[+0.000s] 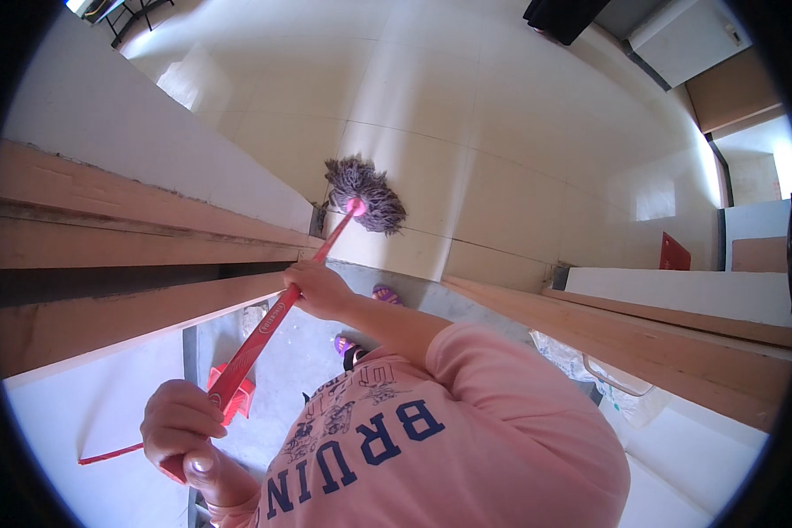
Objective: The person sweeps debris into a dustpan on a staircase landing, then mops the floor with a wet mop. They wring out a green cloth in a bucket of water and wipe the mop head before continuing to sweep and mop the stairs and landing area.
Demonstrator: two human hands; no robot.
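A mop with a red handle (257, 340) slants from the lower left up to its grey string head (379, 204), which rests on the tiled floor just beyond the doorway. My left hand (181, 429) is closed round the upper end of the handle, at the lower left. Farther down the shaft, my right hand (317, 290) grips it near the left door frame. A pink collar joins the shaft to the strings. Part of the handle's top end is hidden by my left hand.
Wooden door frames stand at left (138, 247) and right (633, 336). Behind the handle is a red plastic dustpan (241, 399). Purple sandals (386, 294) are on my feet on the grey floor. A red object (673, 253) lies farther right; a dark-clothed person (564, 16) seems to be at the top.
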